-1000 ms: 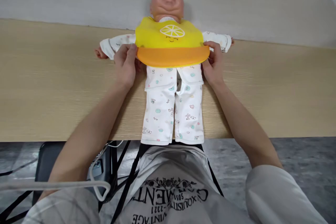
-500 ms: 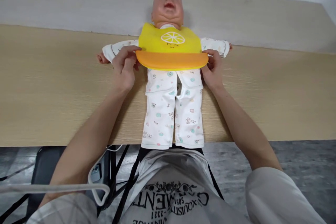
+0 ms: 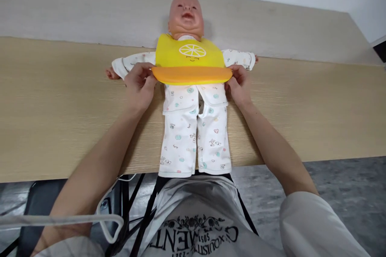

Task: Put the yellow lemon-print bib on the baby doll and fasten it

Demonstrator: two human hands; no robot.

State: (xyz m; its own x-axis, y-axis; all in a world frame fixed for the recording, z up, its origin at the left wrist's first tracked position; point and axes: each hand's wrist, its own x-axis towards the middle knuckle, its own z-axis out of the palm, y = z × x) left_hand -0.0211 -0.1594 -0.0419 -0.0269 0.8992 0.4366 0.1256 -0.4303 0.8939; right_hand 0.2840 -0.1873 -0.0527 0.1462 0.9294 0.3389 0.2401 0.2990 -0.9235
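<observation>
A baby doll (image 3: pixel 186 14) lies on its back on the wooden table, arms spread to the sides. Its white printed pajamas (image 3: pixel 181 136) reach down to the table's front edge. Over the chest spreads a yellow bib (image 3: pixel 169 54) with a white lemon slice and a small smile, and an orange pocket (image 3: pixel 191 75) runs along its lower edge. My left hand (image 3: pixel 140 88) pinches the left end of that pocket. At the opposite end, my right hand (image 3: pixel 239 85) grips the pocket's corner between thumb and fingers. The bib's neck fastening is hidden behind the doll.
The wooden table (image 3: pixel 60 120) extends to both sides, with a paler raised strip (image 3: pixel 271 32) behind it. A white cable (image 3: pixel 60 219) crosses the lower left, in front of a dark chair (image 3: pixel 45 198). Grey floor (image 3: pixel 346 184) shows at the right.
The view has shifted and tilted slightly, so the doll and table appear a little lower and further left. Both hands keep hold of the bib's pocket ends.
</observation>
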